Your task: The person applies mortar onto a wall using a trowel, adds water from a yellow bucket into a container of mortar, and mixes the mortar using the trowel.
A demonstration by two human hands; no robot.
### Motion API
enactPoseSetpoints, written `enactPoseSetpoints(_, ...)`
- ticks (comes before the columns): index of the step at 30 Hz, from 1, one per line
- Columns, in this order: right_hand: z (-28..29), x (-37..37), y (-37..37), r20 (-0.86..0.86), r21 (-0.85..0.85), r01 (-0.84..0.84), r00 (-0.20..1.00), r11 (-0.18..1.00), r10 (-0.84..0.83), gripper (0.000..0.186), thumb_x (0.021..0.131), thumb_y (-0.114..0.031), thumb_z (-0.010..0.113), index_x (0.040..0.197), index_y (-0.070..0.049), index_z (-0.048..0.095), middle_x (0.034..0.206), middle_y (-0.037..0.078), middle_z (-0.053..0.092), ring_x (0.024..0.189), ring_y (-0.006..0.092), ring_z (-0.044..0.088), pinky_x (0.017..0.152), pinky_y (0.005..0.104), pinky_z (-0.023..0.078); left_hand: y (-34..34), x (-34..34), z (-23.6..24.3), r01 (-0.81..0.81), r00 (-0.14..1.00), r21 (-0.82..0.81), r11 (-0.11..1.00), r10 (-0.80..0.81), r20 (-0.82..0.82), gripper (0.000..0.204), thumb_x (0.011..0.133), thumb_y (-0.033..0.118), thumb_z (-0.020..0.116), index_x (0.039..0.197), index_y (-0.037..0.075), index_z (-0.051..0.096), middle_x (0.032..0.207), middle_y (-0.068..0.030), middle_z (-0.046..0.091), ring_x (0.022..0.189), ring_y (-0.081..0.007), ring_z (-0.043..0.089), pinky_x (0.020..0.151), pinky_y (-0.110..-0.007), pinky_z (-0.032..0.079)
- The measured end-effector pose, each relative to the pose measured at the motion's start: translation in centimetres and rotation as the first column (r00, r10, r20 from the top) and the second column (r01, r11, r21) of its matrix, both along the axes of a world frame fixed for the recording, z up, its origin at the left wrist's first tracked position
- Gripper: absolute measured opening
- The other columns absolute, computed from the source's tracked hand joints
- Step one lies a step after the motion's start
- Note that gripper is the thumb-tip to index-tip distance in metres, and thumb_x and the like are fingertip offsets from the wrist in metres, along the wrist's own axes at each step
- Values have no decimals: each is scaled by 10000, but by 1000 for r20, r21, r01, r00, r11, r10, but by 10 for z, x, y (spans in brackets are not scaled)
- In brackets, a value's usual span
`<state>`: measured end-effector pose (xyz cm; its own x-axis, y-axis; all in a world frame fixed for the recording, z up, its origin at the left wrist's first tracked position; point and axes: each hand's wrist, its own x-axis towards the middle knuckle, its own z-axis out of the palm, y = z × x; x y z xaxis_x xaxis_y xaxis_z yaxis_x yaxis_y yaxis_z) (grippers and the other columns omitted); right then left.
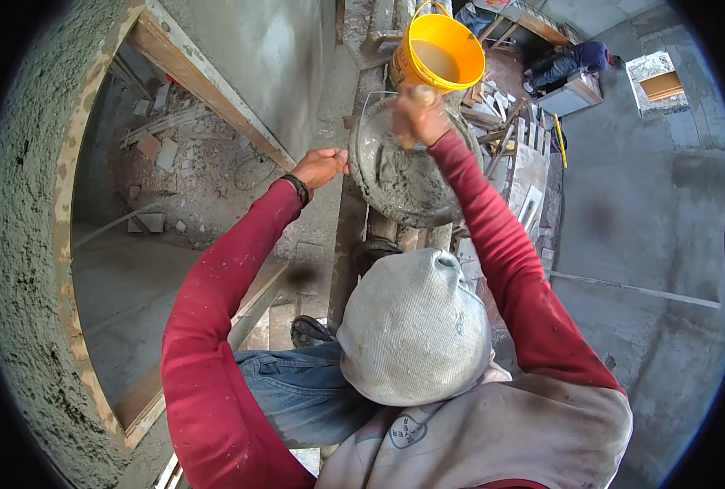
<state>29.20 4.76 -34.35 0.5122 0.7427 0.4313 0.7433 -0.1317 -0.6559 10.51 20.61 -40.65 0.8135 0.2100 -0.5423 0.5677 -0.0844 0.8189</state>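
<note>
A round, mortar-smeared tub (364, 175) stands on the planks in front of me, holding wet grey mortar (403, 175). At its left edge my left hand (322, 167) is closed, fingertips pinching the rim. My right hand (419, 116), smeared by motion, is over the far part of the tub. It is closed around a tool whose pale, rounded handle end (423, 95) shows above the fist; the tool's working end is hidden or too blurred to name. Just beyond the tub is a yellow bucket (407, 61) with greyish liquid inside.
Wooden planks (349, 228) run beneath the tub and my feet. A timber frame (207, 81) borders an opening on the left, with rubble below. Broken boards and a pallet (530, 134) lie to the right. Another person (570, 61) bends at the far right.
</note>
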Motion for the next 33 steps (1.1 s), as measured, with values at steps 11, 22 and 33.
enactPoseSetpoints(11,157,21,-90,-726,552,216,600,805,336,161,869,-213,558,799,-72,527,525,-12,406,398,83,382,367,243,349,-1,-7,18,-59,998,-125,990,58,-14,281,940,337,483,822,112,605,761,60,537,653,-65,356,631,-216,327)
enactPoseSetpoints(22,148,-13,-23,-378,613,405,904,678,-199,198,830,-142,636,682,-49,543,578,42,568,444,113,540,448,266,480,-1,-11,27,-56,998,-158,986,56,-4,247,948,314,472,917,107,602,800,47,567,648,-64,361,617,-207,340)
enactPoseSetpoints(33,35,-23,-33,33,104,306,950,946,-311,125,832,-133,553,748,-43,573,612,50,593,514,142,563,483,308,456,-5,-6,30,-52,998,-122,991,48,-37,252,944,312,482,941,97,613,793,49,566,687,-63,391,653,-215,348)
